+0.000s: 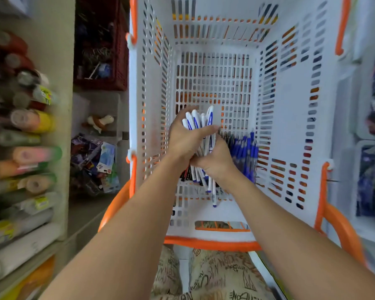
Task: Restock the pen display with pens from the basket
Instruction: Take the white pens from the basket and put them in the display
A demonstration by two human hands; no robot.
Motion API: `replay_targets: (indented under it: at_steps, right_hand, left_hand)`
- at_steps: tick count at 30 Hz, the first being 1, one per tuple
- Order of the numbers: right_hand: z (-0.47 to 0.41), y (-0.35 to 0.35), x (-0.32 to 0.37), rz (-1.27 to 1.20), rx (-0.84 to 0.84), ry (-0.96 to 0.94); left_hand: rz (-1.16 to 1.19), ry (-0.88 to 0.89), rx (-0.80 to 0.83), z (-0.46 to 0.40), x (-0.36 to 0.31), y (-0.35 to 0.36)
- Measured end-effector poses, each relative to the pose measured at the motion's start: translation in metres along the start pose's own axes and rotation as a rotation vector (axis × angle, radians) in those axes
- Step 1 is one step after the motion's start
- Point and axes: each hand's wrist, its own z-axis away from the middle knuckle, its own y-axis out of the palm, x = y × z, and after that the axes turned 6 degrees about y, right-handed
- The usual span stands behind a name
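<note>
I see one white basket (290, 118) with orange trim and handles, viewed from above, both forearms reaching into it. Left hand (185, 141) is curled round a bunch of white pens with blue clips (200, 122); caps fan out above the fingers, I count about six or seven, can't be exact since they overlap. Right hand (214, 160) grips the same bunch lower down, fingers wrapped round the barrels; tips stick out below the hand toward the near basket wall. Both hands sit touching each other, just above the basket floor.

Second group: blue-capped pens (246, 152) lying on the basket floor just right of the right hand, against the right wall. Too many and too blurred to count. A few dark-tipped pens (185, 175) show under the left wrist, number unclear.

Left of the basket: a shelf of rolled items (24, 148), blurred. One red crate (108, 44) behind that. One small toy figure (100, 122) in a bin below it.
</note>
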Motion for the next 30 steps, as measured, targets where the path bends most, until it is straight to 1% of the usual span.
replay_targets:
  at_steps: [1,3,5,7,11,14,15,19,22,26,30]
  right_hand:
    - [0.003,0.002,-0.001,-0.033,0.004,-0.005]
    - [0.008,0.004,-0.005,-0.036,-0.006,0.018]
    - [0.014,0.005,-0.009,-0.005,-0.027,0.044]
    - [0.019,0.006,-0.013,0.022,-0.039,0.052]
    - [0.027,0.009,-0.024,-0.007,0.006,0.05]
    - [0.029,0.01,-0.025,0.063,0.043,0.02]
    - [0.028,0.01,-0.023,0.045,0.041,0.015]
    - [0.014,0.012,-0.011,0.056,-0.033,-0.107]
    - [0.014,0.012,-0.011,0.022,-0.091,-0.101]
    - [0.017,0.01,-0.03,0.062,-0.207,-0.124]
    - [0.022,0.013,-0.036,0.062,-0.175,-0.131]
  left_hand:
    - [-0.015,-0.008,-0.01,0.002,0.002,0.0]
    - [-0.037,-0.036,0.026,0.003,0.007,0.0]
    - [-0.021,-0.06,0.061,0.007,0.009,-0.002]
    - [-0.031,-0.064,0.062,0.013,0.01,-0.004]
    - [-0.015,-0.122,0.092,0.029,0.019,-0.006]
    - [0.005,-0.17,0.105,0.033,0.022,-0.008]
    - [0.002,-0.155,0.098,0.032,0.021,-0.008]
    - [-0.067,0.027,0.056,0.022,0.011,-0.004]
    - [-0.09,0.11,0.045,0.014,0.009,-0.002]
    - [-0.096,0.121,0.059,0.021,0.017,0.001]
    - [-0.092,0.074,0.063,0.029,0.024,0.0]
